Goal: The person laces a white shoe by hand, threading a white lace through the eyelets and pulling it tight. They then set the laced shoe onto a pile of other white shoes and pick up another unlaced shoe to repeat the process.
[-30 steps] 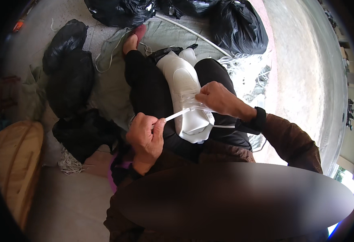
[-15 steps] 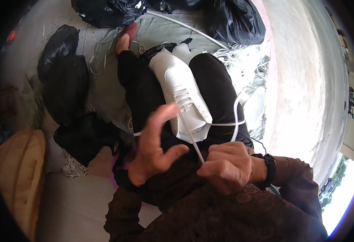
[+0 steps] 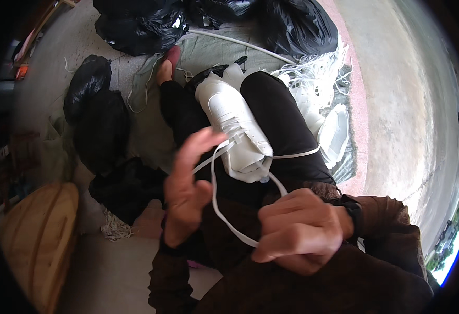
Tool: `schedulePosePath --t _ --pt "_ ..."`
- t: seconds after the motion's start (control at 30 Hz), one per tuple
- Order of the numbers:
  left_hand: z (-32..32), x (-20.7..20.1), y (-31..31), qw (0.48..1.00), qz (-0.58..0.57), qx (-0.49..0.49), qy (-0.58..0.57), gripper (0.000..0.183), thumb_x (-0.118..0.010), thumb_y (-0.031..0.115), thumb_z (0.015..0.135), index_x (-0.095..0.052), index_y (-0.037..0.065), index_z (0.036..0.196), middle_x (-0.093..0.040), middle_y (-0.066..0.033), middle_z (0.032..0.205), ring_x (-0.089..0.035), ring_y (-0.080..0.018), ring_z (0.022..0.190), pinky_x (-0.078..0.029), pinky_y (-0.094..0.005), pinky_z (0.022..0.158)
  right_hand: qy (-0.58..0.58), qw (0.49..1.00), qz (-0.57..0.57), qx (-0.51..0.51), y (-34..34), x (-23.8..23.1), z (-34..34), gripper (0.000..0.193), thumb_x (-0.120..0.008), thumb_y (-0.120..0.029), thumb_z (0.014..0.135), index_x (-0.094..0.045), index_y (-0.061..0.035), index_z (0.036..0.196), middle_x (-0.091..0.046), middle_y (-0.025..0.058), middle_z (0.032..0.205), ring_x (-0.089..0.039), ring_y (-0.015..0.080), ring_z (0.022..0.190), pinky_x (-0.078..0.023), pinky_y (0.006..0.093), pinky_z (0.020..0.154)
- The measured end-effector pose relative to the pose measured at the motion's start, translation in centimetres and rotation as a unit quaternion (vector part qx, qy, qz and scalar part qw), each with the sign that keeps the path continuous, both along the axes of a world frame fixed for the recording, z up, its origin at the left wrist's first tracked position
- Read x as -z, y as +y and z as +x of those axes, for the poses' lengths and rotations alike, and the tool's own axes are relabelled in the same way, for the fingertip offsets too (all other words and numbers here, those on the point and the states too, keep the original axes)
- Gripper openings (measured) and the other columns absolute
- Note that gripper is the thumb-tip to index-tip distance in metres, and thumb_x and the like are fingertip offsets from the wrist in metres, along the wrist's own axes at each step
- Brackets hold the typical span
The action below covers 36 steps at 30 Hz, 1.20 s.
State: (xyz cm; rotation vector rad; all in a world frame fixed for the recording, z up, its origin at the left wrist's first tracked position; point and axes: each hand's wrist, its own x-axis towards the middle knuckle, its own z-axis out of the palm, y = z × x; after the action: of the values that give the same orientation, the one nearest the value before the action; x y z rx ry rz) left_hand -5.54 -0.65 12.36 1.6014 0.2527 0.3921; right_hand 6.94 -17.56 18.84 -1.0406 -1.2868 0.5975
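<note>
A white sneaker upper (image 3: 224,107) rests between my black-clad thighs, its laced front pointing away from me and its opening toward me. My right hand (image 3: 300,230) is closed on a white flat shoelace (image 3: 219,204), which loops from the pinch up to the lacing of the upper. Another part of the lace passes behind the right fingers. Just left of the upper, my left hand (image 3: 187,188) is raised with thumb and fingers apart, slightly blurred. Its fingertips are close to the lace loop, and nothing shows in its palm.
Black plastic bags (image 3: 101,131) lie at the left, and more bags (image 3: 297,26) at the far side near a white rod (image 3: 240,42). A heap of white laces (image 3: 318,76) and a white shoe piece (image 3: 335,136) lie at the right. A wooden board (image 3: 41,240) stands at near left.
My right hand has moved slightly down toward me, and the taut lace now hangs in a loose loop. My left hand has shifted a little left, its fingers still apart.
</note>
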Motion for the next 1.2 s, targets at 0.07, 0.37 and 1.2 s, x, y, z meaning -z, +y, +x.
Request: schedulePosePath --t 0.07,0.37,1.2 --pt "1.2 -1.7 -1.6 0.977 -0.129 0.166 0.041 0.066 -0.056 0.046 0.1 -0.045 -0.004 0.142 -0.067 -0.0112 0.108 -0.06 -0.0166 0.101 -0.043 -0.0297 0.093 0.058 0.998 0.022 0.031 -1.8 -1.5 1.1 0.006 -0.06 0.001 0.092 -0.061 0.0012 0.098 -0.056 0.0085 0.073 -0.057 0.0244 0.055 -0.043 0.0334 0.046" --pt "-25.6 1.0 21.9 0.838 -0.362 -0.397 -0.093 0.018 -0.043 0.012 0.107 -0.055 -0.002 0.111 -0.035 0.0016 0.068 -0.029 -0.0077 0.057 -0.026 -0.0239 0.05 0.369 0.807 -0.46 0.028 -4.8 9.7 -1.1 0.004 -0.059 -0.005 0.094 -0.058 -0.0051 0.098 -0.055 -0.0033 0.079 -0.046 0.0025 0.067 -0.037 0.021 0.058" --pt "3.5 8.3 -1.8 0.889 0.419 -0.144 0.114 0.017 -0.066 -0.004 0.074 -0.054 0.004 0.082 -0.051 -0.0116 0.081 -0.055 -0.0343 0.078 -0.045 -0.046 0.066 0.79 0.529 -0.309 -0.024 -2.1 13.0 -0.7 0.02 -0.053 -0.032 0.104 -0.043 -0.0178 0.097 -0.043 -0.0031 0.071 -0.042 0.0118 0.066 -0.036 0.0276 0.059"
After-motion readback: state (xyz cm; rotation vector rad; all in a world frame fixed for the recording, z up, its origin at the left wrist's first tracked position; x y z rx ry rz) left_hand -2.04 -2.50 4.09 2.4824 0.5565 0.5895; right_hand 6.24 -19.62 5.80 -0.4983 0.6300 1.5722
